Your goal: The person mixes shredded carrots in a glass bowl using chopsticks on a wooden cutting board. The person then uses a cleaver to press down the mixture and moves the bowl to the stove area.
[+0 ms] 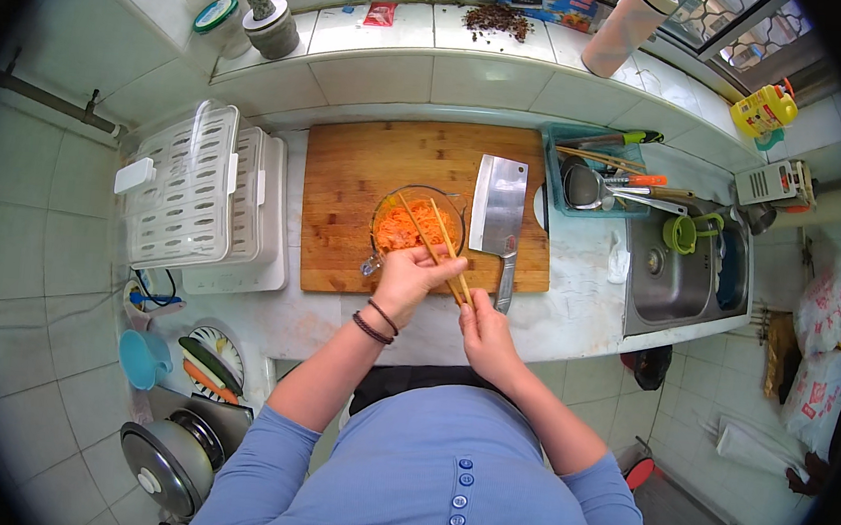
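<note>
A glass bowl (pixel 374 222) of shredded carrot (pixel 395 230) stands on a wooden cutting board (pixel 358 159). Two wooden chopsticks (pixel 416 226) slant down into it, their tips over the shreds. My left hand (pixel 413 280), with dark bracelets at the wrist, is closed around the middle of the chopsticks at the bowl's near edge. Lower and to the right, my right hand (pixel 490 336) grips their rear ends. Right of the bowl, a cleaver (pixel 499 208) lies flat on the board, its handle reaching past the near edge close to my right hand.
White lidded drying rack (pixel 187 189) at left; below it, a plate (pixel 233 347) with a cucumber and carrot, and a lidded pot (pixel 166 465). Right of the board are a blue utensil basket (pixel 598 209) and steel sink (pixel 650 297). A pink flask (pixel 624 36) stands on the sill.
</note>
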Motion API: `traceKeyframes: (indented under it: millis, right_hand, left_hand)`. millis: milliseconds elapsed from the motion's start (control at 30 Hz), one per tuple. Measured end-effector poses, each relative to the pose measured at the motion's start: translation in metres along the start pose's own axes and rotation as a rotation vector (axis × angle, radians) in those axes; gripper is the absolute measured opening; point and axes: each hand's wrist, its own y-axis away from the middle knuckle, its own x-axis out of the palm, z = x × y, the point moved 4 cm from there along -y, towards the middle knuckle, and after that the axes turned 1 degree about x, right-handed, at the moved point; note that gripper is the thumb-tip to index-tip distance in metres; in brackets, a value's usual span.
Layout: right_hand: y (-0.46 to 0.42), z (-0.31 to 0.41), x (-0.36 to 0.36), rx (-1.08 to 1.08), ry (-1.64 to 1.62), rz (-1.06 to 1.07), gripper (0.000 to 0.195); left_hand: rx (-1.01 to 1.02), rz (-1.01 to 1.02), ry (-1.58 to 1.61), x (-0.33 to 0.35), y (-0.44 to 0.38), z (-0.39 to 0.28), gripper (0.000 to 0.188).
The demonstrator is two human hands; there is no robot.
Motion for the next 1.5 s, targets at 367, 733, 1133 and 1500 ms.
traceKeyframes:
  millis: [367, 733, 1133, 1500]
  right_hand:
    - [0.030, -0.034, -0.035, 0.173, 0.022, -0.045, 0.013]
    - [-0.025, -0.152, -0.069, 0.194, 0.725, -0.418, 0.068]
    - [-0.053, -0.132, -0.054, 0.136, 0.900, -0.463, 0.042]
    - [-0.068, -0.137, -0.022, 0.030, 0.596, -0.483, 0.035]
  left_hand:
    - [0.360, -0.377, -0.032, -0.087, -0.028, -0.041, 0.026]
    - [0.919, -0.381, -1.278, -0.039, 0.008, -0.046, 0.011]
    - [0.754, -0.256, -1.448, -0.046, 0.004, -0.039, 0.032]
    - [0.129, -0.105, -0.490, -0.112, -0.031, 0.033, 0.058]
